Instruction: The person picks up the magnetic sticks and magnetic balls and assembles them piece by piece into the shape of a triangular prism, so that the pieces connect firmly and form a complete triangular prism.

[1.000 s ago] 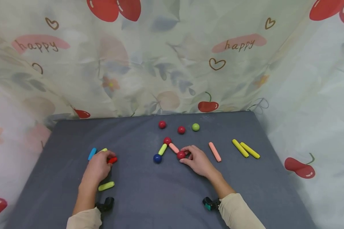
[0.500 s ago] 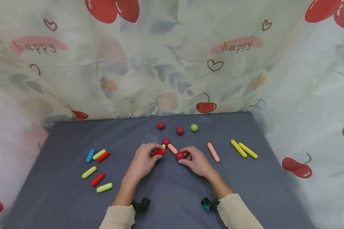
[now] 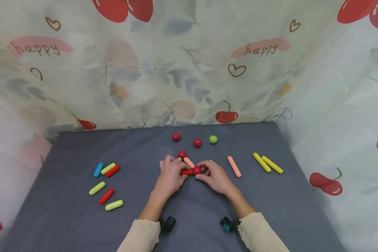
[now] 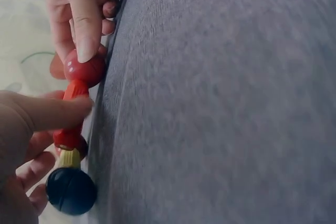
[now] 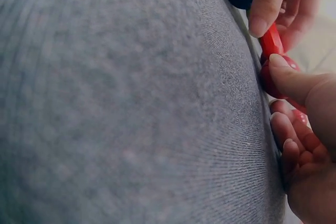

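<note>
a pale curtain (image 3: 157, 49) printed with cherries and the word "happy" hangs behind a table under a dark grey cloth (image 3: 201, 203). near its middle, the person's left hand (image 3: 171, 176) pinches a red stick (image 3: 186, 172), thumb and fingers closed on it, one end meeting a glossy red ball (image 3: 196, 170). the right hand (image 3: 216, 177) clamps that ball between thumb and fingers. from it a short pink stick (image 3: 189, 162) slants up to an upper red ball (image 3: 182, 154). the left wrist view shows a yellow-green stick (image 4: 69, 158) against a dark blue ball (image 4: 71, 191). beyond sit two more red balls (image 3: 197, 142) and a lime-green ball (image 3: 212, 139); off to the person's right lie two yellow sticks (image 3: 262, 162).
</note>
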The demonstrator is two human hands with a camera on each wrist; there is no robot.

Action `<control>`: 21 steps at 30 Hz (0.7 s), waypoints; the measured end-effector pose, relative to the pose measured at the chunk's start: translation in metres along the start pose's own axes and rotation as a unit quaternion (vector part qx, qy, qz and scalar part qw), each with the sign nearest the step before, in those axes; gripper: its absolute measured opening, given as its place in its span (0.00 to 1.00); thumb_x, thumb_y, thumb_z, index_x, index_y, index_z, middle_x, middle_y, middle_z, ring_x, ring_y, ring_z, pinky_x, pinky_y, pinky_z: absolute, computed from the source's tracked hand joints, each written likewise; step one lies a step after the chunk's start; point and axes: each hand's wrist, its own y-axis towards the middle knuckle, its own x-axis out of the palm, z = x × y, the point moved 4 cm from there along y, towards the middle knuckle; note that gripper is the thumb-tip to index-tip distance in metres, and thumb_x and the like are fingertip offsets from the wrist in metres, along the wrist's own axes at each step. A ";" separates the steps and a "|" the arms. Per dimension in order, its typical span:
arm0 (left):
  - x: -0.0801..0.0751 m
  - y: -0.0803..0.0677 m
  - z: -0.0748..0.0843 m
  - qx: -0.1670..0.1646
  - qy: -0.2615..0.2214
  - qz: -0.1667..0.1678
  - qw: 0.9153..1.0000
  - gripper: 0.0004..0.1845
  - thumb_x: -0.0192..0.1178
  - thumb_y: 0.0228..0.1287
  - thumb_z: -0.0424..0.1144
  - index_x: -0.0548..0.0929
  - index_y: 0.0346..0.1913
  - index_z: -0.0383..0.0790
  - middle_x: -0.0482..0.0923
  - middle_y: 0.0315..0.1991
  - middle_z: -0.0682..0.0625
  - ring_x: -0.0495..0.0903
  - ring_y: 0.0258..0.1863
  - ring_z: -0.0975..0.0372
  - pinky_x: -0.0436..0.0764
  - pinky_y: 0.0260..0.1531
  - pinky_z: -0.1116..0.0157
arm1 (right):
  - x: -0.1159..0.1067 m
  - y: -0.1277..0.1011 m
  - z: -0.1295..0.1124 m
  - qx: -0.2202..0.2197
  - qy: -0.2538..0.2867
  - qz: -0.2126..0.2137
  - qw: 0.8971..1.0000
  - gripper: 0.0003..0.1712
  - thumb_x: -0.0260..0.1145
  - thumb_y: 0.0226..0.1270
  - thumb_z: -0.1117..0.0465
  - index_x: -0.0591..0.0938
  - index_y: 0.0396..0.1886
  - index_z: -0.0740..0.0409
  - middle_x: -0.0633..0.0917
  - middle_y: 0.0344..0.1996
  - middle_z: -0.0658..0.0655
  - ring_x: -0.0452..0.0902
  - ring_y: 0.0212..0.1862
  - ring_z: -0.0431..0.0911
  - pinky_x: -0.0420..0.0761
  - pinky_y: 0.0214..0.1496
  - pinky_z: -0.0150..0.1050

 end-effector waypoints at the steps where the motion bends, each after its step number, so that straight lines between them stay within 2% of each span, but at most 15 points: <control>1: -0.001 -0.001 -0.002 -0.008 -0.009 -0.003 1.000 0.15 0.79 0.54 0.41 0.90 0.45 0.53 0.87 0.43 0.54 0.70 0.49 0.57 0.65 0.49 0.52 | 0.000 0.000 0.000 -0.001 -0.001 0.000 1.000 0.19 0.76 0.64 0.52 0.84 0.53 0.44 0.81 0.39 0.49 0.73 0.33 0.39 0.75 0.37 0.32; 5: -0.009 -0.010 -0.017 -0.075 -0.055 -0.005 0.996 0.24 0.80 0.52 0.42 0.87 0.54 0.53 0.82 0.51 0.52 0.69 0.53 0.55 0.72 0.54 0.52 | -0.001 -0.002 -0.001 -0.004 -0.007 0.001 1.000 0.20 0.76 0.63 0.52 0.83 0.54 0.44 0.81 0.40 0.48 0.73 0.34 0.39 0.75 0.37 0.32; 8: -0.017 -0.019 -0.030 -0.132 -0.098 -0.001 0.986 0.26 0.80 0.52 0.38 0.86 0.56 0.50 0.80 0.50 0.51 0.72 0.51 0.55 0.78 0.54 0.54 | -0.001 -0.002 -0.001 -0.007 -0.013 0.006 1.000 0.20 0.76 0.63 0.51 0.83 0.54 0.43 0.80 0.40 0.48 0.73 0.34 0.38 0.75 0.38 0.32; 10: -0.018 -0.024 -0.038 -0.157 -0.127 -0.003 0.979 0.25 0.79 0.53 0.36 0.85 0.56 0.49 0.80 0.49 0.51 0.75 0.49 0.57 0.80 0.52 0.56 | 0.000 -0.002 0.000 -0.006 -0.018 0.008 1.000 0.20 0.76 0.63 0.51 0.82 0.54 0.43 0.80 0.40 0.47 0.73 0.35 0.39 0.76 0.39 0.32; 15: -0.013 -0.030 -0.047 -0.174 -0.182 0.007 0.968 0.22 0.77 0.55 0.34 0.85 0.54 0.47 0.83 0.45 0.52 0.81 0.44 0.61 0.84 0.49 0.59 | 0.003 -0.001 0.001 -0.009 -0.030 0.005 1.000 0.21 0.76 0.63 0.51 0.82 0.54 0.41 0.79 0.40 0.46 0.73 0.35 0.39 0.76 0.40 0.32; 21: -0.006 -0.030 -0.044 -0.176 -0.194 0.029 0.964 0.19 0.77 0.55 0.34 0.87 0.51 0.47 0.83 0.43 0.52 0.83 0.43 0.61 0.86 0.48 0.59 | 0.004 -0.002 0.002 -0.006 -0.030 0.009 0.999 0.21 0.76 0.63 0.50 0.82 0.55 0.42 0.79 0.40 0.46 0.73 0.36 0.39 0.76 0.40 0.32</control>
